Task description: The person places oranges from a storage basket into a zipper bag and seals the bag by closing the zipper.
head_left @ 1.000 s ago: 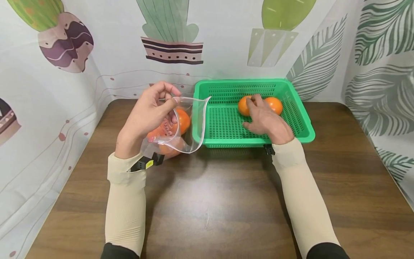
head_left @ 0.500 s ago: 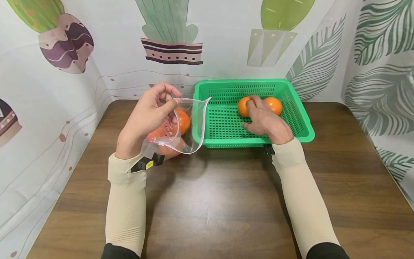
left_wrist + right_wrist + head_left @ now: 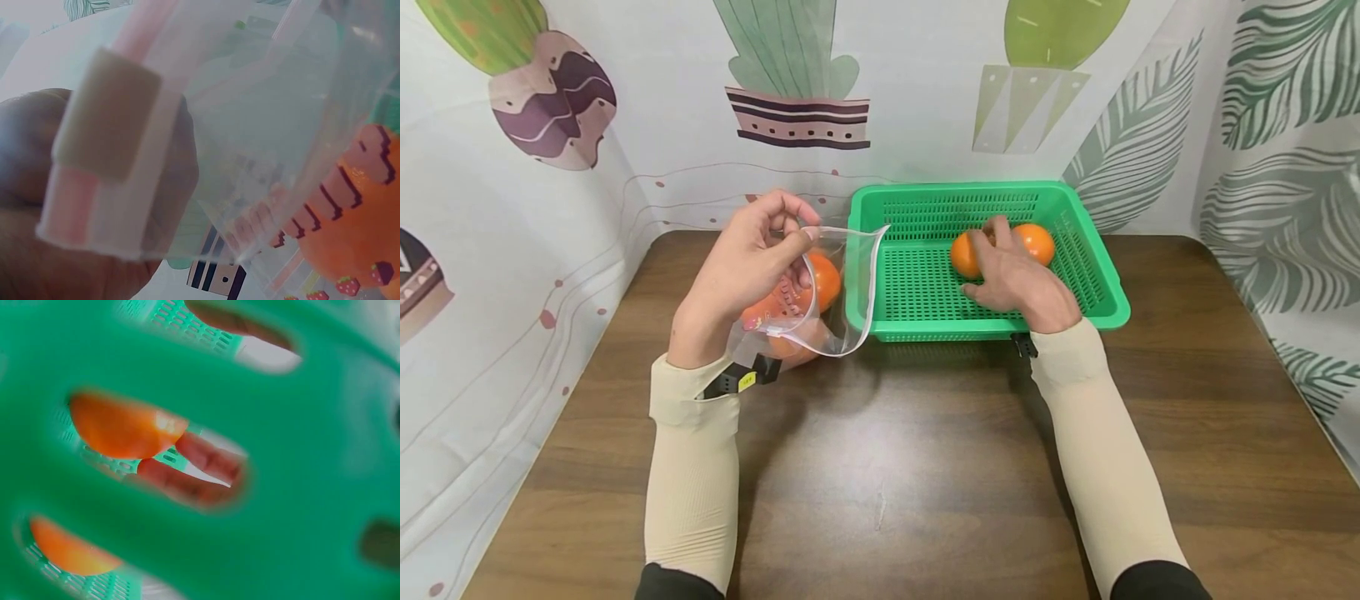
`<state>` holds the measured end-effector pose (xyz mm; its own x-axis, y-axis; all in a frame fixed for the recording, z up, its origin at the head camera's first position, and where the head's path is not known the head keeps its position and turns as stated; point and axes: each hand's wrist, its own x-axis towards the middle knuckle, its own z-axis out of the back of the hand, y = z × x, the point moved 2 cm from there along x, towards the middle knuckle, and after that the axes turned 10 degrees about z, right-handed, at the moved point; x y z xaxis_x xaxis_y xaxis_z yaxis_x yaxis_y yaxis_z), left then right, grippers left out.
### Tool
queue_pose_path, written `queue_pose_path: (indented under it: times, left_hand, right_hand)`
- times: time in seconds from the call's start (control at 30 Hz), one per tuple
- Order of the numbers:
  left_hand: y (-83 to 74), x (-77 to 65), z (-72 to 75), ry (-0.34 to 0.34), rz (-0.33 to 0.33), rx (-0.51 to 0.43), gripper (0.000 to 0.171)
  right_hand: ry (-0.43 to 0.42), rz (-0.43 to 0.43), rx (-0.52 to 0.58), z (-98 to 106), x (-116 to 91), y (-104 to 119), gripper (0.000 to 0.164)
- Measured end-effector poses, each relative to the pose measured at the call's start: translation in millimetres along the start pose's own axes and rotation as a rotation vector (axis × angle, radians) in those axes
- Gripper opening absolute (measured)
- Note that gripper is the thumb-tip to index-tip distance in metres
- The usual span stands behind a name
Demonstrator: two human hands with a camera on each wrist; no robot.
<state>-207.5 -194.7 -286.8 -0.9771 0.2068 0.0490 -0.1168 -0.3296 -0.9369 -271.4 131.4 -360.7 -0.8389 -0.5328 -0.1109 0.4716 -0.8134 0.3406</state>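
My left hand (image 3: 741,258) pinches the rim of a clear zip bag (image 3: 857,321) between thumb and fingers. Its mouth gapes toward the basket. Inside the bag are several oranges (image 3: 825,282), partly covered by the hand and pink print. Up close, the left wrist view has the blurred beige slider (image 3: 109,115) on the bag's zip edge. My right hand (image 3: 1018,275) reaches into a green basket (image 3: 917,327), fingers extended against an orange (image 3: 964,254), thumb apart from it. Fingertips (image 3: 187,447) at that fruit's side show through a basket slot. Another orange (image 3: 1036,243) lies to the right.
The brown wooden table (image 3: 880,467) carries the bag at left and the basket at the back centre. Behind them hangs a white cloth (image 3: 917,100) printed with cacti and leaves. The basket wall (image 3: 281,519) blocks much of the right wrist view.
The right fingers have shifted slightly on the orange, and that orange has moved a little toward me. The left hand and the bag hold nearly still.
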Motion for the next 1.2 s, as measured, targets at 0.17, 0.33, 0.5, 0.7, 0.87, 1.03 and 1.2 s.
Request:
queue_pose_path:
  times: [0.17,0.33,0.5,0.7,0.87,1.03,1.2]
  left_hand:
    - [0.0,0.0,-0.3,0.002,0.003,-0.003,0.015]
    - [-0.3,0.1,-0.3,0.003,-0.003,-0.005,0.014]
    - [-0.4,0.3,-0.6,0.006,-0.006,-0.006,0.013]
    - [-0.3,0.4,-1.1,0.006,-0.009,0.003,0.013]
    - [-0.2,0.1,-0.9,0.007,-0.009,0.006,0.014]
    - [0.1,0.5,-0.9,0.006,-0.011,0.009,0.015]
    - [0.4,0.8,-1.1,0.007,-0.011,0.007,0.014]
  right_hand:
    - [-0.007,0.029,-0.02,0.0,1.8,0.3,0.082]
    - [-0.009,0.058,-0.012,0.4,2.8,-0.3,0.074]
    - [-0.006,0.078,0.013,0.4,2.4,-0.5,0.067]
    - [0.005,0.034,0.041,0.0,0.1,-0.2,0.071]
    - [0.023,-0.004,0.046,0.1,-0.5,0.8,0.073]
    - [0.086,0.004,0.009,-1.8,-1.7,1.8,0.069]
    - [0.141,0.032,-0.01,-5.0,-1.7,1.4,0.066]
